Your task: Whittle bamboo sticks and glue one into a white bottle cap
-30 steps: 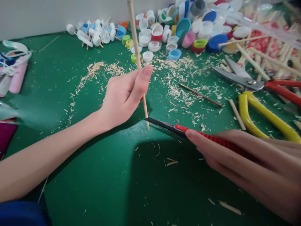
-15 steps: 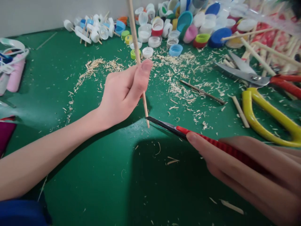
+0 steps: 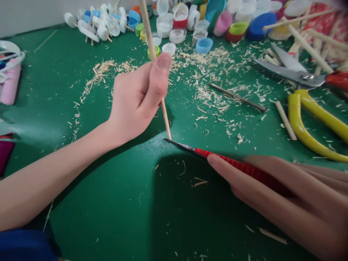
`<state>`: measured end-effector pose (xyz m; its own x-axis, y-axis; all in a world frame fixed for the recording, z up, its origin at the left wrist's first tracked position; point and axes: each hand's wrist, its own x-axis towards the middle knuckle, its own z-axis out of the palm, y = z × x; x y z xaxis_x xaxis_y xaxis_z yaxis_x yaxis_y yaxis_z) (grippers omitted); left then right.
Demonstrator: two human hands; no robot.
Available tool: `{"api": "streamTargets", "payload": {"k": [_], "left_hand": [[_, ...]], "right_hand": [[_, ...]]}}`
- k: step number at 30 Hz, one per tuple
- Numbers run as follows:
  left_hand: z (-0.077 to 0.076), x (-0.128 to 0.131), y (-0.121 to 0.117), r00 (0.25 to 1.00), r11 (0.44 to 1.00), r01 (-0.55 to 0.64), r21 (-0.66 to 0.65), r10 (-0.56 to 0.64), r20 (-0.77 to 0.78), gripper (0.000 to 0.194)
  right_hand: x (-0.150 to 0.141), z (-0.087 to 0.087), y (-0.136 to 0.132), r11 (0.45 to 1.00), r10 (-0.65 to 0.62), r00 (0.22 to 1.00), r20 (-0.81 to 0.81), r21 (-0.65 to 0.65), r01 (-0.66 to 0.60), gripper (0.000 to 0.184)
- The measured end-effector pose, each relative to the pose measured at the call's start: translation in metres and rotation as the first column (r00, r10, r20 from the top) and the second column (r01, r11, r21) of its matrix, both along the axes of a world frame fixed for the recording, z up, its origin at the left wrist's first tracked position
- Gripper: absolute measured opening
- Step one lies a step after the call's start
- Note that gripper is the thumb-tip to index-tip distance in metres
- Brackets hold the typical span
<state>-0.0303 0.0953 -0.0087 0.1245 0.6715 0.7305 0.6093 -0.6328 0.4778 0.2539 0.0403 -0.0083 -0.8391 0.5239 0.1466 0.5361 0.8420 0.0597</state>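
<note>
My left hand (image 3: 140, 98) is closed round a thin wooden stick (image 3: 165, 117), thumb uppermost. The stick leans up and to the left, its lower end near the green tabletop (image 3: 108, 195). In my right hand (image 3: 282, 195), at the lower right, is a utility knife (image 3: 233, 165) with a red ribbed handle, my index finger stretched along it. Its dark blade lies at the stick's lower tip; whether the edge touches the wood I cannot tell. Pale wood shavings (image 3: 210, 98) are scattered beyond both hands.
Scissors (image 3: 304, 78) with yellow and red handles lie at right beside a short stick piece (image 3: 285, 120). A thin metal rod (image 3: 237, 97) rests among the shavings. Several bottle caps (image 3: 203, 45) and capped stick assemblies (image 3: 99, 25) line the back. A pink cylinder (image 3: 11, 83) is at left.
The blade has slid down the stick to its lower tip, with my right hand shifting slightly left. My left hand still grips the stick. The whole view has shifted a little.
</note>
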Motion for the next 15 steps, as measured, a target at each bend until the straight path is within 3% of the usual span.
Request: {"api": "streamTargets", "payload": {"k": [3, 8, 15], "left_hand": [[-0.0016, 0.0008, 0.0011, 1.0, 0.999, 0.01, 0.031, -0.01, 0.014, 0.048], [0.0, 0.0014, 0.0001, 0.999, 0.999, 0.018, 0.035, -0.019, 0.03, 0.047], [0.0039, 0.0032, -0.002, 0.999, 0.998, -0.029, 0.049, 0.027, 0.039, 0.053]], "right_hand": [[-0.0053, 0.0103, 0.0049, 0.986, 0.167, 0.982, -0.092, 0.041, -0.164, 0.059], [-0.0049, 0.0078, 0.0073, 0.997, 0.058, 0.998, -0.019, 0.049, -0.057, 0.054], [-0.0059, 0.0057, 0.0068, 0.992, 0.104, 0.994, -0.035, 0.077, -0.101, 0.055]]}}
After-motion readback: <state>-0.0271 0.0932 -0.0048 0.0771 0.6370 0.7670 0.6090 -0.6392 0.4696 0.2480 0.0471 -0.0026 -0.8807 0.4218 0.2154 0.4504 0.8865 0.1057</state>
